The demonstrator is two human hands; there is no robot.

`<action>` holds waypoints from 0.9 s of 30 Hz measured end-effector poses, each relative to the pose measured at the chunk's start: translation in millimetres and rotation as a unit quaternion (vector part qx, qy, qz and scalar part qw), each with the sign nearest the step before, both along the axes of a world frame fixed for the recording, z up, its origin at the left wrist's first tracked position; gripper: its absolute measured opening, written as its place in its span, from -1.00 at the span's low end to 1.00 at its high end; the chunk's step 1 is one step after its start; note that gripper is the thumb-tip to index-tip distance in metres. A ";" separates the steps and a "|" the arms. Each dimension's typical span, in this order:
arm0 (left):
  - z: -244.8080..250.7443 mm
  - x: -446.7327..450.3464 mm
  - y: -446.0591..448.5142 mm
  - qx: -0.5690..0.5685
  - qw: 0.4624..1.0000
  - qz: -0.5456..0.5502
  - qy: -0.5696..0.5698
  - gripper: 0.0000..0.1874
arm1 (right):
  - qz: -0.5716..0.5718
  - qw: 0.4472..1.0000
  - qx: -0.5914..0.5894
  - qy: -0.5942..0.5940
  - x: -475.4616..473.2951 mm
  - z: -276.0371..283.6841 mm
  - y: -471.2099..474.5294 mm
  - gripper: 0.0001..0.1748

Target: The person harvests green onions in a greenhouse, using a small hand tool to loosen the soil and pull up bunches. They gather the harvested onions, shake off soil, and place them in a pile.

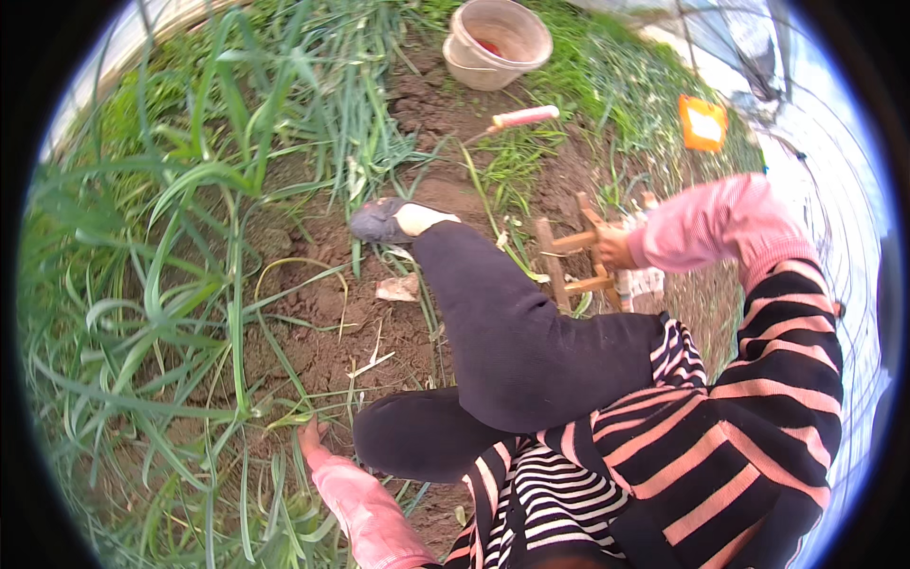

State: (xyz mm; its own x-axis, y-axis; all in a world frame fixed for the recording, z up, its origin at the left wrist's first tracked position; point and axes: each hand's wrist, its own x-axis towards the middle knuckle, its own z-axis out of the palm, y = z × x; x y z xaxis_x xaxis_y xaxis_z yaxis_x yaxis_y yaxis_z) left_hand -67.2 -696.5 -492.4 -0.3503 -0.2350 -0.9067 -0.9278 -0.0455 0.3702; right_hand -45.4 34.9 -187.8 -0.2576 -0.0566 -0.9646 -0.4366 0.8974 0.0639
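My right hand (615, 246) is closed around the frame of a small wooden stool (576, 244), which lies tipped beside my thigh with its legs showing. Low on the left, my left hand (311, 435) reaches to the soil by the base of a leek-like plant (240, 384). Its fingers are close to a yellowish leaf (288, 421); whether they hold it I cannot tell. A hand tool with a pink handle (526, 116) lies on the ground beyond my shoe, its metal end partly hidden by grass.
Tall green plants fill the left side. Pulled long-leaved plants (348, 92) lie in a pile at the top. A dirty white bucket (498, 50) with something red inside stands beyond the tool. An orange container (703, 122) is near the plastic sheeting (825, 163). A pale fragment (398, 287) lies on the soil.
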 end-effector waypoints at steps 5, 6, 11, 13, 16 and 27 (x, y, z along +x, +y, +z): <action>6.0 -1.1 4.9 -0.020 1.000 -0.010 -0.019 -0.73 | 0.258 0.965 -0.045 -0.022 -27.3 -1.5 -57.6 -0.68; 7.7 -0.8 5.3 -0.026 0.999 -0.004 -0.022 -0.73 | 0.312 0.948 -0.059 -0.029 -32.0 -5.0 -70.6 -0.69; 16.4 0.0 10.4 -0.039 0.998 0.013 -0.038 -0.72 | 0.460 0.867 -0.180 0.057 -70.4 -27.1 -135.4 -0.71; 19.8 -1.1 11.6 -0.022 0.999 0.022 -0.018 -0.71 | 0.449 0.829 -0.282 0.180 -94.6 -27.8 -140.4 -0.65; 18.9 -1.6 11.5 -0.038 0.998 0.034 -0.042 -0.71 | 0.179 0.935 -0.287 0.107 -122.8 -17.6 -99.8 -0.35; 2.4 5.6 6.5 -0.030 0.997 0.062 0.045 -0.68 | -0.220 0.961 0.064 0.156 -43.9 -101.2 78.2 -0.69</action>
State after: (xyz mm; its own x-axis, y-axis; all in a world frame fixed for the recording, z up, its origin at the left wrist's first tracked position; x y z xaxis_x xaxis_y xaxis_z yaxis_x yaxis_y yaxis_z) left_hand -61.5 -690.0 -490.0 -0.3942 -0.3336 -0.8564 -0.8797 -0.1328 0.4567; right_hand -89.3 113.1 -289.1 -0.5070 0.2380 -0.8284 0.0414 0.9667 0.2524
